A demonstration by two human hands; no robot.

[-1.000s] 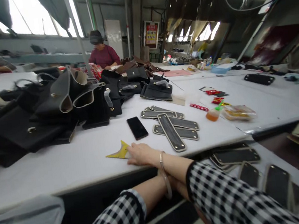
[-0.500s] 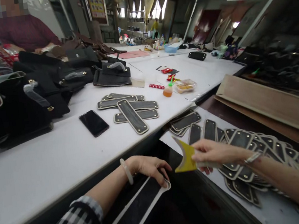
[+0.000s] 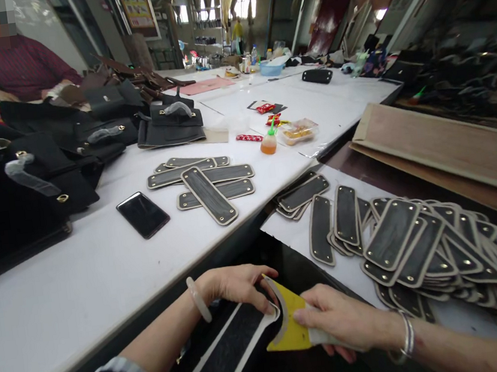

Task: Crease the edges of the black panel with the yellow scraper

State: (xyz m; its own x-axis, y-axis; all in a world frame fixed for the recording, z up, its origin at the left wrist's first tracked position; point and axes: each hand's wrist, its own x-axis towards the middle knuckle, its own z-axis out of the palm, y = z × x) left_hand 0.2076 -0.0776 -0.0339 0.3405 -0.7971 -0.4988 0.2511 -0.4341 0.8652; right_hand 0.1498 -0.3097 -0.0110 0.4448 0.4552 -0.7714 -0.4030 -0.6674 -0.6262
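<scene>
At 6 o'clock our left hand (image 3: 238, 287) pinches the end of the long black strip (image 3: 224, 358) (thin, flexible, probably light). Our right hand (image 3: 337, 320) closes on the yellow scraper (image 3: 291, 331), stiff, touching the strip's edge; holding near the end seems best.

Matt black strap (image 3: 232, 348); yellow plastic scraper (image 3: 290, 325).

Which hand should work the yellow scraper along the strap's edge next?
Probably the right hand: it grips the yellow scraper against the black strap. The left hand pins the strap's end.
</scene>
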